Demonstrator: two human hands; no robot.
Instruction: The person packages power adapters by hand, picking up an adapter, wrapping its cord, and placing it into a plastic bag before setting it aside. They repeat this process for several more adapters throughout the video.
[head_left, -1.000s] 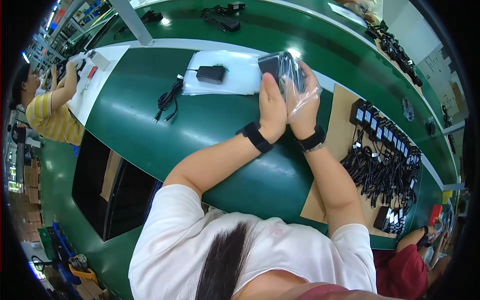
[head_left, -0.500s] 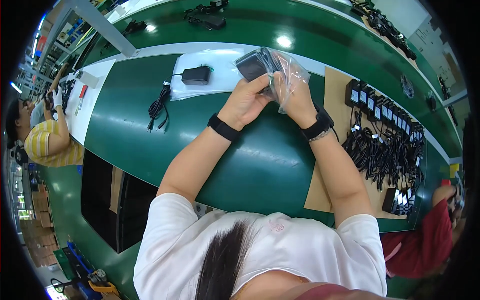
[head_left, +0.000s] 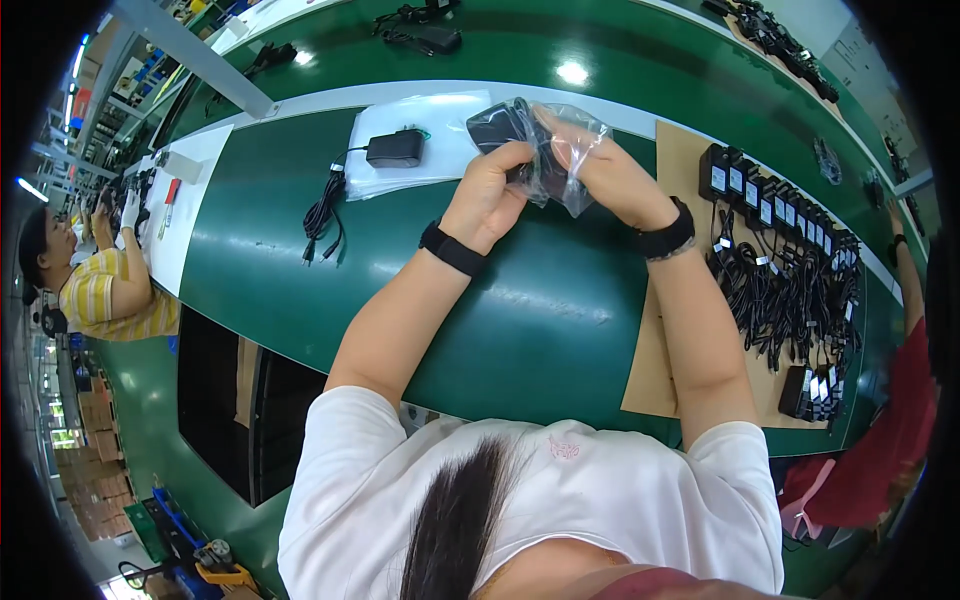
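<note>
Above the green table, both hands are at a clear plastic bag (head_left: 577,200) with a black power adapter (head_left: 495,124) and its dark cable inside. My left hand (head_left: 485,195) is closed on the bagged adapter from the near left, its thumb pressed on the plastic. My right hand (head_left: 612,180) grips the bag from the right, its fingers partly behind or under the clear film. Just left of them, a second power adapter (head_left: 395,149) lies on a stack of clear bags (head_left: 440,115). Its bundled black cable (head_left: 324,215) hangs over onto the table.
Right of my arm, a brown cardboard sheet (head_left: 655,370) carries a row of black adapters (head_left: 765,200) with bundled cables. A grey post (head_left: 205,60) rises at the far left. One person in yellow stripes (head_left: 110,290) works at left, another in red (head_left: 880,440) at right.
My right hand has turned, its wrist swinging outward to the right, while its fingers stay at the bag. The person in red now stretches an arm forward.
</note>
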